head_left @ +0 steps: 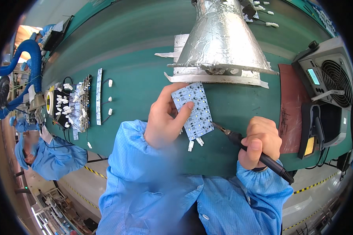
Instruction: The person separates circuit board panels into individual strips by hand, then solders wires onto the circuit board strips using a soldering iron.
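Note:
My left hand (168,117) grips a white circuit board (193,111) by its left side, thumb on the face and fingers behind. Small components dot the board, and white connectors (195,143) hang below its lower edge. In my right hand (261,141) is a black-handled soldering iron (236,138), its cable running down past my wrist. The iron's tip points up and left, at the board's lower right edge; whether it touches cannot be made out. Above the board stands a foil-covered fume hood (223,43), its wide mouth toward me.
On the green mat at left lie a strip board (99,96) with wired connectors and a stack of boards (81,105). At right are a soldering station (321,74), an iron holder with a yellow sponge (310,145) and a reddish-brown pad (290,113). A co-worker in blue (53,156) sits far left.

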Available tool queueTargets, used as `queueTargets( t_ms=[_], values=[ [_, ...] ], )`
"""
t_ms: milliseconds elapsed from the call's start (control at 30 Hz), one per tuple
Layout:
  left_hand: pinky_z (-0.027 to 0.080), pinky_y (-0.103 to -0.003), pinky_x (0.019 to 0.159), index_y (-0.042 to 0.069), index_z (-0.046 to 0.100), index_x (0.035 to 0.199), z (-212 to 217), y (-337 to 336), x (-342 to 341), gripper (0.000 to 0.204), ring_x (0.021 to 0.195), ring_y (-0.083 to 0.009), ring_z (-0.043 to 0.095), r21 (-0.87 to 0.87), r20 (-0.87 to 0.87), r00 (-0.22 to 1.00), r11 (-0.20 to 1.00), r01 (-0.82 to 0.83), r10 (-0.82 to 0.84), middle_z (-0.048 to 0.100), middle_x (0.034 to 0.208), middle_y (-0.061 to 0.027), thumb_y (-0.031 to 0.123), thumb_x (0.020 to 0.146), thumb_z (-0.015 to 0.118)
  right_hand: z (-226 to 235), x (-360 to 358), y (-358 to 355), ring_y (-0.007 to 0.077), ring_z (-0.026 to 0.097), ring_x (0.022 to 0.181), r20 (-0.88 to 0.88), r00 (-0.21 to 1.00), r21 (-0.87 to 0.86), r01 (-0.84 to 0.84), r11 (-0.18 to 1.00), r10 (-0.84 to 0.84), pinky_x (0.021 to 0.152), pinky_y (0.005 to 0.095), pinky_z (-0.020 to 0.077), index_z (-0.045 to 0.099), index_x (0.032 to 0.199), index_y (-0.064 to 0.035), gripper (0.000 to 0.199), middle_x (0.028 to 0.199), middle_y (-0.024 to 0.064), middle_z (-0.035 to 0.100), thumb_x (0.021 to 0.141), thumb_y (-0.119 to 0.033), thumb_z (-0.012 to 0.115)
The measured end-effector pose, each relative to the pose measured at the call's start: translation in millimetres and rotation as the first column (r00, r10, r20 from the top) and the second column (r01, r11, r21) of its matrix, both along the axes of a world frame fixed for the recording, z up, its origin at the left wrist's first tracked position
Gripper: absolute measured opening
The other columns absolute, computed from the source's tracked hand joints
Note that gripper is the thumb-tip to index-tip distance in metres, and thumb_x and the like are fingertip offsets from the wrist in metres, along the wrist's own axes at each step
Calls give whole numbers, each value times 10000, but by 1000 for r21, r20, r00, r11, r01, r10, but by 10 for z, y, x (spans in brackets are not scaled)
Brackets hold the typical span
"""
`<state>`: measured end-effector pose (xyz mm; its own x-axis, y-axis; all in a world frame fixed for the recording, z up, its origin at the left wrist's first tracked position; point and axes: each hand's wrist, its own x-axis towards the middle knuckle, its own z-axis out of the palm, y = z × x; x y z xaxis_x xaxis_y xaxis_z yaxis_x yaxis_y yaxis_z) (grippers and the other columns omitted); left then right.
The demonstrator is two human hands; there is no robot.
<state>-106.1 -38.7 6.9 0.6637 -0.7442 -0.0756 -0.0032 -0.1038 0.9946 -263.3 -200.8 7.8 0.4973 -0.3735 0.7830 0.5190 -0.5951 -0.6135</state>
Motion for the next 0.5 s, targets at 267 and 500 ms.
queueTargets(
  t_ms=[267, 500],
  values=[
    [543, -285, 818, -40, 475, 1348, -19, -1, 6, 419, 982, -143, 658, -17, 24, 1000, 1000, -9, 9, 677, 1104, -136, -27, 956, 619, -7, 10, -9, 136, 323, 374, -6, 1000, -8, 6, 1000, -6, 387, 308, 225, 439, 643, -30, 313, 483, 36, 399, 940, -107, 506],
    [534, -319, 911, -69, 452, 1355, 8, -3, 4, 410, 1078, -187, 646, -4, 7, 1000, 1000, 11, -11, 646, 1180, -159, -56, 968, 585, 0, 27, 3, 139, 324, 374, -1, 1000, 11, 17, 1000, -17, 386, 310, 229, 442, 647, -30, 315, 483, 39, 404, 944, -109, 508]
  ],
)
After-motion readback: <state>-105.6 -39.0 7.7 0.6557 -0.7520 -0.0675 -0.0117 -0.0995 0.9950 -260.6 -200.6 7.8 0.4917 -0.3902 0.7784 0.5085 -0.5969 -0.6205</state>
